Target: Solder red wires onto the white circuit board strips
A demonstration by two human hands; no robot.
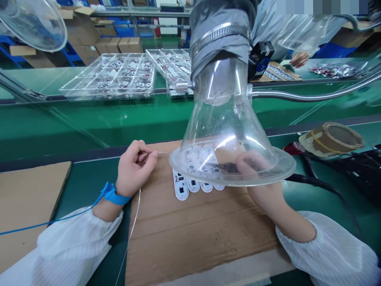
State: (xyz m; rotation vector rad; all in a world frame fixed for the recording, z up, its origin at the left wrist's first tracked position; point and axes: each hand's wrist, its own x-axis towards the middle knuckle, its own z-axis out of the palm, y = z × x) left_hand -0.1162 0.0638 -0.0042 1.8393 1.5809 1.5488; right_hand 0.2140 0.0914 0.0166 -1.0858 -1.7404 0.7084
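Note:
My left hand (pixel 134 167) pinches a thin silver solder wire (pixel 133 222) that trails down toward me, its tip pointing right at a row of white oblong circuit boards (pixel 190 184) on a cardboard sheet (pixel 193 226). A blue wrist strap (pixel 112 194) sits on that wrist. My right hand (pixel 253 171), seen through a clear funnel-shaped fume hood (pixel 229 131), grips a dark soldering iron (pixel 222 167) whose tip rests over the boards.
Behind the green conveyor belt (pixel 89 123) lie clear trays of small parts (pixel 116 75). Another person's hand (pixel 299 59) works at the far right. A tape roll (pixel 333 138) and black cable (pixel 315 184) lie right; another cardboard sheet (pixel 26 198) left.

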